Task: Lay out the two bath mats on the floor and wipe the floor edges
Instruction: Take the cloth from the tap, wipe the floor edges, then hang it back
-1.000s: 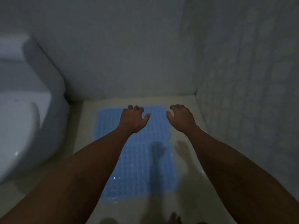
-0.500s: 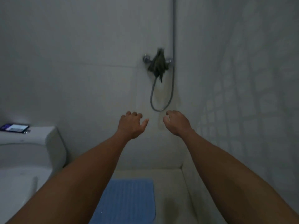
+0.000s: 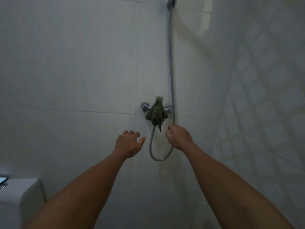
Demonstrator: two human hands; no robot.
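Observation:
A dark green rag hangs bunched over the chrome shower tap on the white tiled wall. My left hand is raised below and left of the rag, fingers spread and relaxed, holding nothing. My right hand is just below and right of the rag, fingers loosely curled beside the shower hose, empty and not touching the rag. The bath mats are out of view.
The hose loops down below the tap between my hands and runs up to the shower head. A white toilet cistern stands at the lower left with a phone on its lid. A patterned wall closes the right side.
The view swung up from the two blue mats on the floor to the wall. Both hands rose toward the rag on the tap.

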